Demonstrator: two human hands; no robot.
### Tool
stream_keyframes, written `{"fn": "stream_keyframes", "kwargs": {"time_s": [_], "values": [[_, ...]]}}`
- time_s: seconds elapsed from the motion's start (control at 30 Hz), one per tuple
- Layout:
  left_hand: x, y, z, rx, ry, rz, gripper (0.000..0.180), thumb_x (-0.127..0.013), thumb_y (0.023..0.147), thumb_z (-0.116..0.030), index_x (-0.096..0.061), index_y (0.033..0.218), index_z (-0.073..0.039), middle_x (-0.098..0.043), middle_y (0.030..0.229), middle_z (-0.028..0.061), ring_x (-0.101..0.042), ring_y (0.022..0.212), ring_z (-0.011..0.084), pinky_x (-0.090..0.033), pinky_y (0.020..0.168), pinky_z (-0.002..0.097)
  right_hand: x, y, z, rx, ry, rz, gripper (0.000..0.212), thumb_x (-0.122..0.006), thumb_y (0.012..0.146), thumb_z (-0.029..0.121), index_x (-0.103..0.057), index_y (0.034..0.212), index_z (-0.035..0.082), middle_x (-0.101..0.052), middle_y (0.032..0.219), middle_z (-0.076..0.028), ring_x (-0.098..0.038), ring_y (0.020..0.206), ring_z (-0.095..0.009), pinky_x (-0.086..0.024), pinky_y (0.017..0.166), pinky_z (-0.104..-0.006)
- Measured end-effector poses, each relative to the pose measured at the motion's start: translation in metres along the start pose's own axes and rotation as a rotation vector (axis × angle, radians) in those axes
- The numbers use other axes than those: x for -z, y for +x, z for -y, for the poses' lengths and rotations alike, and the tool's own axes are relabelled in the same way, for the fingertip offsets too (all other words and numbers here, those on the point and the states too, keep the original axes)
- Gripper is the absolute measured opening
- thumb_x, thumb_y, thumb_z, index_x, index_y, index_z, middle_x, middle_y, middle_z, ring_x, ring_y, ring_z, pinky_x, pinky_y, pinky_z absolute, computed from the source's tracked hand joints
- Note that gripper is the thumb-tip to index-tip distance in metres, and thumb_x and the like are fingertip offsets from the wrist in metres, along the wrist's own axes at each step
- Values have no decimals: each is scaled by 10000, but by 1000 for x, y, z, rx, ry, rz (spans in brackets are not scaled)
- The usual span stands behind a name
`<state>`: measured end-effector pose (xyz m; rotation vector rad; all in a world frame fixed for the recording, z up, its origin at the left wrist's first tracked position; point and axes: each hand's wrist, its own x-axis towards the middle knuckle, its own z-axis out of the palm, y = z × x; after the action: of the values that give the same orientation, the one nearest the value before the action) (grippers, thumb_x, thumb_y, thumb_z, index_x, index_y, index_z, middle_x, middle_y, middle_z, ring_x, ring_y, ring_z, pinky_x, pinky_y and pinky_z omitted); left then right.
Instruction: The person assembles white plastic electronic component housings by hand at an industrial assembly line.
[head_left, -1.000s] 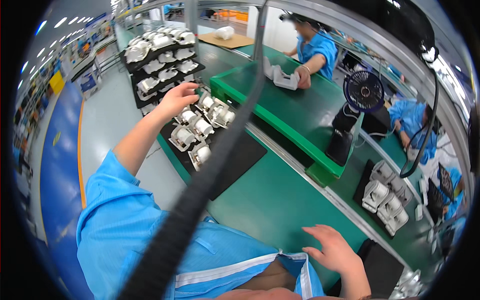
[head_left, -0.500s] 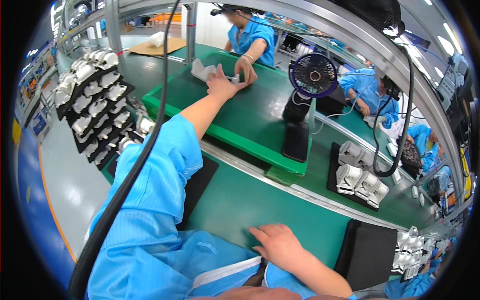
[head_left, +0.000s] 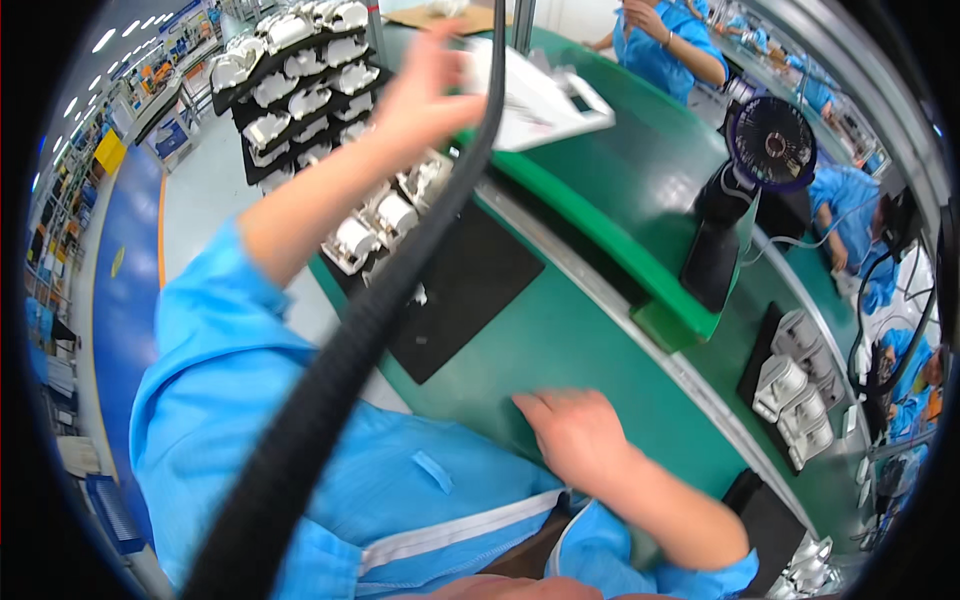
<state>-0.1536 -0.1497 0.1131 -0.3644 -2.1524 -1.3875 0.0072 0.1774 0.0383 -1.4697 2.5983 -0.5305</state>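
My left hand (head_left: 425, 95) is raised at the near left end of the green raised platform, blurred, with thumb and fingers apart. Just beyond its thumb lies a white flat piece (head_left: 545, 105) with a slot-like opening. A black cable crosses in front of the piece, and I see no grip on it. Low over the green worktop (head_left: 480, 375), close to my body, my right hand (head_left: 580, 435) rests with loosely bent fingers and holds nothing visible. A black mat (head_left: 470, 295) lies left of it, with white moulded parts (head_left: 375, 230) at its far side.
Stacked black trays (head_left: 290, 95) of white parts stand at the far left. On the green platform (head_left: 590, 230) are a round fan (head_left: 770, 145) and a black phone-like slab (head_left: 708, 265). White parts (head_left: 795, 400) sit at the right. A co-worker (head_left: 670, 45) is across the platform.
My left hand has drawn back leftward from the co-worker's hand and the translucent white part. The view has swung left. The co-worker's hand has come away, and my right hand stays near my body.
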Motion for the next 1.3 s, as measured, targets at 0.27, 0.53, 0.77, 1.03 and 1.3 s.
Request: {"fn": "stream_keyframes", "kwargs": {"time_s": [0.27, 0.53, 0.77, 1.03, 1.3], "values": [[150, -221, 24, 265, -484, -396, 820, -522, 828, -521, -265, 1470, -80, -536, 1282, 95, -509, 1213, 233, -402, 1015, 364, -63, 169, 21, -36, 349, -233, 573, -726, 759, 170, -485, 1266, 56, -470, 1302, -173, -559, 1085, -354, -500, 875, -419], [83, -215, 44, 329, -493, -293, 940, -545, 800, -622, -184, 1472, -72, -505, 1328, 217, -490, 1248, 322, -368, 1061, 419, -90, 192, -7, 90, -14, 7, 512, -770, 720, 237, -617, 1199, 137, -307, 1469, -183, -473, 1175, -429, -497, 853, -480], [24, -174, 23, 315, -736, 50, 1025, -596, 749, -617, -137, 1494, -83, -409, 1387, 243, -459, 1255, 336, -366, 1067, 433, -47, 57, -61, 146, 61, -28, 531, -622, 702, -20, -598, 1207, 141, -319, 1482, -152, -407, 1262, -409, -394, 1012, -505], [-88, -183, 25, 333, -918, 476, 1074, -760, 702, -371, -89, 1494, -99, -340, 1433, 170, -389, 1316, 315, -424, 1013, 400, -43, -105, -80, -342, -388, -113, 747, -585, 698, -30, -425, 1399, 171, -347, 1479, -174, -367, 1331, -373, -304, 1089, -515], [-123, -189, -13, -137, -755, 628, 960, -718, 634, -92, -185, 1432, -104, -292, 1424, 202, -316, 1355, 350, -373, 1040, 537, -46, -97, -50, -642, 43, -350, 854, -681, 679, 51, -299, 1443, 61, -410, 1403, -235, -462, 1221, -394, -422, 958, -462]]}}
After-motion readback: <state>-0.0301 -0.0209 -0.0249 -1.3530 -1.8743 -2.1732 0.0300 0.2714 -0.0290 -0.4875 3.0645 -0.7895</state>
